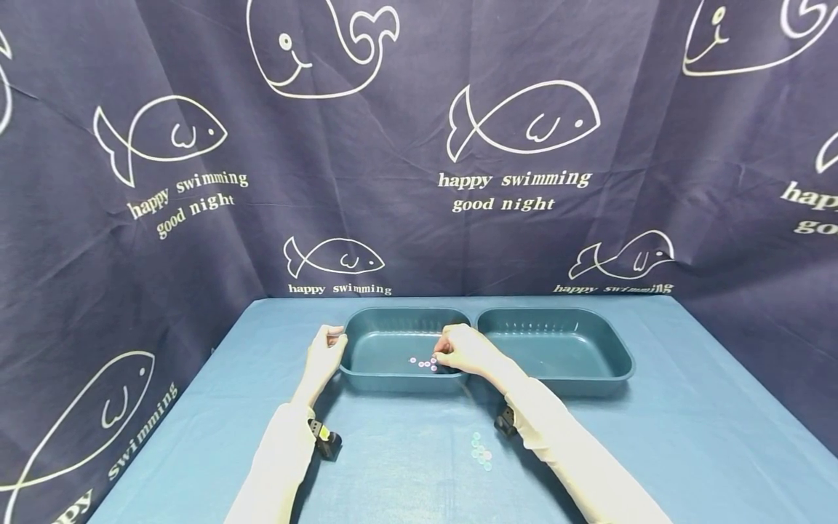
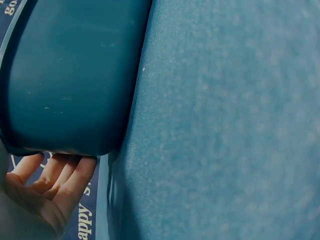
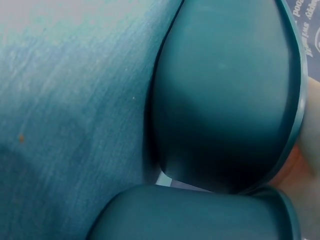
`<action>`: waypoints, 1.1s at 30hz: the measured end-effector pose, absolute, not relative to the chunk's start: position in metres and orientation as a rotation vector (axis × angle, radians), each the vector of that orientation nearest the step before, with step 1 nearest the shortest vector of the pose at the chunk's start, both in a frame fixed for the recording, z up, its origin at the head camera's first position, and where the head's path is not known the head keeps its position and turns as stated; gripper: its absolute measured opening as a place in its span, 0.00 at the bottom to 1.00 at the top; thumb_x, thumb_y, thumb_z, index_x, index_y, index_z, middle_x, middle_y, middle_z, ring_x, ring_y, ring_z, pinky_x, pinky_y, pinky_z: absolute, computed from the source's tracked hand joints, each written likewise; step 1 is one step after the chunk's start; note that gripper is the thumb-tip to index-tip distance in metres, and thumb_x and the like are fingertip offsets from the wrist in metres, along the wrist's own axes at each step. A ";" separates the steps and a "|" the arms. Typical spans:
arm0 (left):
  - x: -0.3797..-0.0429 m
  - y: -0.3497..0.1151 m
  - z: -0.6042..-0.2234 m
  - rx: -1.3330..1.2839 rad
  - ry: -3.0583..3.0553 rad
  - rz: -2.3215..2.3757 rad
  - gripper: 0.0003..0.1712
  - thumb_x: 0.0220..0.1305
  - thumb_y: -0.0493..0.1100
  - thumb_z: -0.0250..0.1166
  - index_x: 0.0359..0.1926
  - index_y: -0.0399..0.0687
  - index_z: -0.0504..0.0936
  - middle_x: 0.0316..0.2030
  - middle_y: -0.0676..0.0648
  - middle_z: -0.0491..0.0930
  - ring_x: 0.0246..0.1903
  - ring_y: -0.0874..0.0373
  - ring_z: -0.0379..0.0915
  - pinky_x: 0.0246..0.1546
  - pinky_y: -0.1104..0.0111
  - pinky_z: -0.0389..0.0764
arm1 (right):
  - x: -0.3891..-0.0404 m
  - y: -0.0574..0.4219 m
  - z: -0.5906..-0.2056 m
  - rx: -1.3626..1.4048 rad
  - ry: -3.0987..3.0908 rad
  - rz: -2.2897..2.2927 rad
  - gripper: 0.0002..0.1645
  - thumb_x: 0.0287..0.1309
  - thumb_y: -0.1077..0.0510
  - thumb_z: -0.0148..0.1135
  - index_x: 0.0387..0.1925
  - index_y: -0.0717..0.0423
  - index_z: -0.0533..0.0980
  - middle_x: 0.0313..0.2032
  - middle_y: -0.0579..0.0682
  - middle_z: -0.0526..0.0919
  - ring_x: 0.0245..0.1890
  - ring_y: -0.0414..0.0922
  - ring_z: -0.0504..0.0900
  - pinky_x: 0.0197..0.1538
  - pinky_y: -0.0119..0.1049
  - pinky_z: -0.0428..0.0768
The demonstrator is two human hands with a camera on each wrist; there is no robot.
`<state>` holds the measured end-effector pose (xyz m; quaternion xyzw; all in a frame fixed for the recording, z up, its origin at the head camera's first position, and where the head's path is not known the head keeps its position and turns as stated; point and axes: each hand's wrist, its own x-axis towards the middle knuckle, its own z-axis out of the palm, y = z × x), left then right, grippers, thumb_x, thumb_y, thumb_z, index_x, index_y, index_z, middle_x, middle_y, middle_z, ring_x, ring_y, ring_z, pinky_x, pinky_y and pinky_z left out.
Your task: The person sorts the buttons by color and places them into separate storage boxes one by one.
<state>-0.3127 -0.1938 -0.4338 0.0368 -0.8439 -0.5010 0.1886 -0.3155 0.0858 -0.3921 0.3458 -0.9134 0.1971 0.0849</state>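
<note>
My left hand (image 1: 325, 354) holds the left end of a dark teal plastic bin (image 1: 406, 380). In the left wrist view its fingertips (image 2: 86, 164) lie against the outside of the end wall, with the thumb up by the rim. My right hand (image 1: 466, 348) reaches over that bin's right end, fingers bent and fingertips low inside, beside several small pink rings (image 1: 422, 364) with pale centres. I cannot tell whether a ring is between those fingertips. In the right wrist view, bin walls hide most of the right hand (image 3: 311, 135).
A second teal bin (image 1: 556, 349) stands right beside the first. Several small pale green rings (image 1: 476, 453) and a pinkish one (image 1: 487, 455) lie on the blue tablecloth (image 1: 399, 451) between the forearms. Behind hangs a dark curtain (image 1: 406, 145) with white fish drawings.
</note>
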 end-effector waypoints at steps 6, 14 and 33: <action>-0.312 -0.194 -0.434 0.113 -2.384 -1.418 0.14 0.55 0.42 0.54 0.43 0.43 0.73 0.39 0.38 0.78 0.40 0.49 0.75 0.42 0.59 0.72 | -0.315 0.087 -0.393 1.034 -2.713 0.593 0.05 0.42 0.56 0.61 0.24 0.50 0.81 0.20 0.39 0.73 0.24 0.36 0.74 0.30 0.28 0.71; -0.312 -0.193 -0.433 0.108 -2.387 -1.422 0.14 0.55 0.41 0.53 0.43 0.42 0.73 0.40 0.38 0.78 0.41 0.48 0.74 0.43 0.58 0.72 | -0.311 0.089 -0.390 1.038 -2.673 0.657 0.07 0.44 0.56 0.60 0.26 0.52 0.82 0.21 0.40 0.73 0.25 0.35 0.76 0.31 0.27 0.73; -0.312 -0.193 -0.435 0.094 -2.368 -1.434 0.14 0.56 0.40 0.53 0.44 0.40 0.72 0.37 0.36 0.78 0.39 0.47 0.75 0.39 0.62 0.73 | -0.291 0.102 -0.384 1.013 -2.590 0.678 0.05 0.45 0.56 0.61 0.27 0.48 0.82 0.22 0.38 0.73 0.28 0.35 0.74 0.34 0.27 0.72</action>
